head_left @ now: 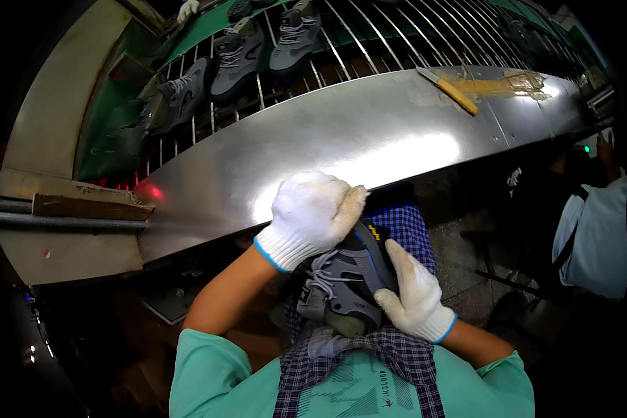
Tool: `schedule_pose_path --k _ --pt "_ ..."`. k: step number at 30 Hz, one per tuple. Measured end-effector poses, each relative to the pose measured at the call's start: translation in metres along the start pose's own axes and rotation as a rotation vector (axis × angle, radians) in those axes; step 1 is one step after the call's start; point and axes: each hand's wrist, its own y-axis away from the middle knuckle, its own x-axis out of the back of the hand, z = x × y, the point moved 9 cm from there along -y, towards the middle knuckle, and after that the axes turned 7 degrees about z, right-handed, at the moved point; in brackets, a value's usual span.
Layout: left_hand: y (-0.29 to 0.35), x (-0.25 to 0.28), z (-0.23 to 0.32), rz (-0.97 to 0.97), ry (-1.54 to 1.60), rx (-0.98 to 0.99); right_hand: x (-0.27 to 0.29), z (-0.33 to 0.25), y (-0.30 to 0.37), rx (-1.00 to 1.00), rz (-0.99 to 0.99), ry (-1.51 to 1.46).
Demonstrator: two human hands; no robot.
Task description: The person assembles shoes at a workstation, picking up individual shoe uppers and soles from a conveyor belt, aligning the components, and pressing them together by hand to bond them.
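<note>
A grey sneaker [345,282] with grey laces rests in my lap against a checked apron [404,230]. My left hand [312,214], in a white knit glove, is closed in a fist over the shoe's front end. My right hand [414,292], also gloved, grips the shoe's side from the right, with one finger pointing up along it. Both hands sit just below the edge of a shiny steel table [341,139].
Several grey sneakers [237,56] ride on a wire-rod conveyor [383,38] behind the steel table. A yellow-handled knife [449,89] lies on the table at the right beside yellowish glue residue [508,83]. Another person [595,230] in a light shirt sits at the right.
</note>
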Motion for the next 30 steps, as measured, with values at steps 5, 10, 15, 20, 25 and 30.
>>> schedule_pose_path --k 5,10,15,20,25,30 --pt "0.004 0.002 0.002 -0.009 0.104 -0.019 -0.002 0.022 0.002 0.254 0.120 -0.062" --pt "0.002 0.001 -0.003 -0.011 0.068 0.023 -0.003 0.019 -0.023 0.255 -0.180 -0.004" --pt "0.001 0.001 -0.003 0.011 0.057 0.072 -0.003 -0.008 -0.020 0.318 -0.280 0.035" --pt "0.002 0.006 0.003 0.096 0.126 0.007 -0.007 -0.015 -0.015 0.150 -0.557 0.014" --pt "0.044 0.002 -0.056 0.366 0.526 0.333 -0.005 -0.011 -0.010 0.141 -0.563 -0.041" --pt "0.089 -0.030 -0.109 0.562 1.121 0.854 0.012 -0.015 -0.030 0.247 -0.269 -0.089"
